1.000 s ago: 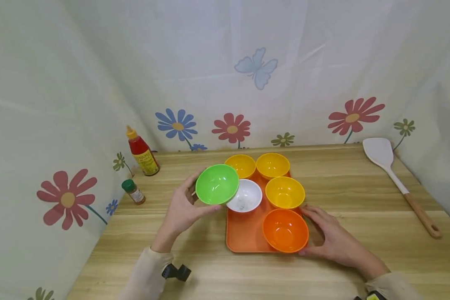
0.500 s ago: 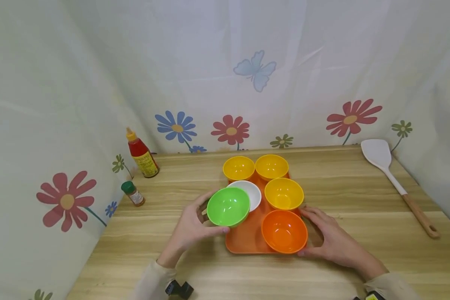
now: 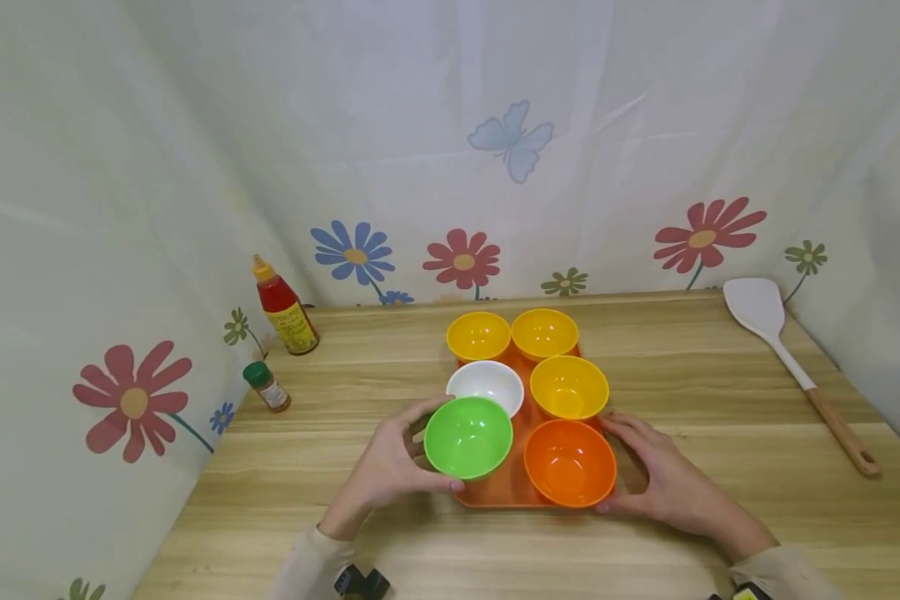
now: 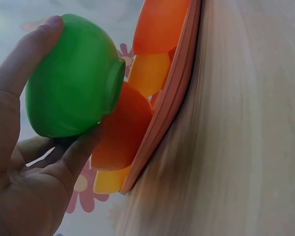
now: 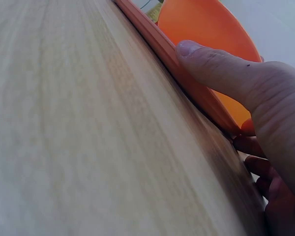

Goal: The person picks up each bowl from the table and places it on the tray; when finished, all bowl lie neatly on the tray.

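My left hand [image 3: 390,464] grips a green bowl [image 3: 468,439] by its side, thumb near the front and fingers round the back. The left wrist view shows the bowl [image 4: 71,81] raised above the orange tray [image 3: 487,495], over its front left part. At the tray's front right corner, my right hand [image 3: 667,479] holds the edge, thumb in front and fingers along the right side. An orange bowl [image 3: 570,465] sits on the tray beside that hand. Behind the green bowl is a bowl with a white inside [image 3: 486,382]. Several yellow bowls [image 3: 570,387] fill the rest.
A red sauce bottle with a yellow cap [image 3: 287,312] stands at the back left of the wooden table [image 3: 690,358]. In front of it is a small green-capped jar [image 3: 267,386]. A white spatula with a wooden handle [image 3: 795,367] lies at the right. Printed curtains surround the table.
My left hand has brought the green bowl towards me and slightly right, from beside the white-inside bowl to over the tray's front left. The right hand has stayed at the tray corner.
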Demonstrator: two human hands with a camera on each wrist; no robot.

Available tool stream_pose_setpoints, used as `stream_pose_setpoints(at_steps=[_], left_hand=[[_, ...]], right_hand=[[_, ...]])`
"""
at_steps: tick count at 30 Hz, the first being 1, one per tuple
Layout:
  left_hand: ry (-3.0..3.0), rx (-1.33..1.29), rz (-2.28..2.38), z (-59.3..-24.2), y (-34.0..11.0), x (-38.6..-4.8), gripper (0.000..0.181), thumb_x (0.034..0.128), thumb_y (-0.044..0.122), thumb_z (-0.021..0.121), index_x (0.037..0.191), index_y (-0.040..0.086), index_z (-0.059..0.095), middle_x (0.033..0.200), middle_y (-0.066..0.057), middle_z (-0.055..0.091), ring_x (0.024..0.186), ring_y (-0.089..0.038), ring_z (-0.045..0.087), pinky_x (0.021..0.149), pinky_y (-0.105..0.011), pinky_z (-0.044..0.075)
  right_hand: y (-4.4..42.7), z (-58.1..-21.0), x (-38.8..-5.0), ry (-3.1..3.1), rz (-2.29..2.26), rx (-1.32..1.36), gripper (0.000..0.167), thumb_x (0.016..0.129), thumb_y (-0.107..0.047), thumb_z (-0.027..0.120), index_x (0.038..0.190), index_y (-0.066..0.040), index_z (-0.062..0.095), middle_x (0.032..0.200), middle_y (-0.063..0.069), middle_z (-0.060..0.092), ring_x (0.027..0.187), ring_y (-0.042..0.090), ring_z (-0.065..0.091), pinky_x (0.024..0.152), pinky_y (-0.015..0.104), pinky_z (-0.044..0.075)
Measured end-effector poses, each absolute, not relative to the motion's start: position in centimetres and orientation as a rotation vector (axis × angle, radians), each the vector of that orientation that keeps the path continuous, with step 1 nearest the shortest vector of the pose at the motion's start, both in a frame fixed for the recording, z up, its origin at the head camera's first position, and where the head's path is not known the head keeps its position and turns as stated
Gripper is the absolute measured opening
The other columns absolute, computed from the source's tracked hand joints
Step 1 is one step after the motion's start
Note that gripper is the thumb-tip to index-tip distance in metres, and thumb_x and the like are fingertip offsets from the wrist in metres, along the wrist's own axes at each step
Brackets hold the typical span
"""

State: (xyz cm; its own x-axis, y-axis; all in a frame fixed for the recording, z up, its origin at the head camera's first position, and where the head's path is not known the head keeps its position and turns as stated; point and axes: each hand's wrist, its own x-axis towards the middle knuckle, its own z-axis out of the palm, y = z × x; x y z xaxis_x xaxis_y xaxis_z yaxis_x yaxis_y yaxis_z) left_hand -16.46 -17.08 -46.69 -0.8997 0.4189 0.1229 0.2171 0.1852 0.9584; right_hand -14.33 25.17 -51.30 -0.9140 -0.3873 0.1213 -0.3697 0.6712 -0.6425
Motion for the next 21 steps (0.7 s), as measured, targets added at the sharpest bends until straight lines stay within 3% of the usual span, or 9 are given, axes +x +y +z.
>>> stream_pose_setpoints(at_steps=[14,21], left_hand=[[2.292,0.635,1.721,-47.5,-17.0,-16.3,0.109,0.0623,0.013,0.111,0.157,0.015,0.058,0.158,-0.002,0.062,0.144,-0.029,0.063,0.116,-0.036,0.055],[2.390,0.684,1.590,-48.0,-16.8,-16.2,0.111,0.0560,0.023,0.114,0.153,0.020,0.061,0.151,0.006,0.067,0.142,-0.018,0.064,0.124,-0.039,0.047]], right_hand=[[25.1,-51.2,-14.2,2.852,-1.080,-0.654,0.115,0.077,-0.073,0.093,0.164,-0.010,0.051,0.166,0.015,0.049,0.151,0.049,0.046,0.114,0.085,0.039],[25.1,-51.2,-14.2,2.861,-1.083,-0.673,0.114,0.077,-0.073,0.093,0.163,-0.010,0.052,0.165,0.013,0.051,0.150,0.048,0.047,0.114,0.085,0.039]])
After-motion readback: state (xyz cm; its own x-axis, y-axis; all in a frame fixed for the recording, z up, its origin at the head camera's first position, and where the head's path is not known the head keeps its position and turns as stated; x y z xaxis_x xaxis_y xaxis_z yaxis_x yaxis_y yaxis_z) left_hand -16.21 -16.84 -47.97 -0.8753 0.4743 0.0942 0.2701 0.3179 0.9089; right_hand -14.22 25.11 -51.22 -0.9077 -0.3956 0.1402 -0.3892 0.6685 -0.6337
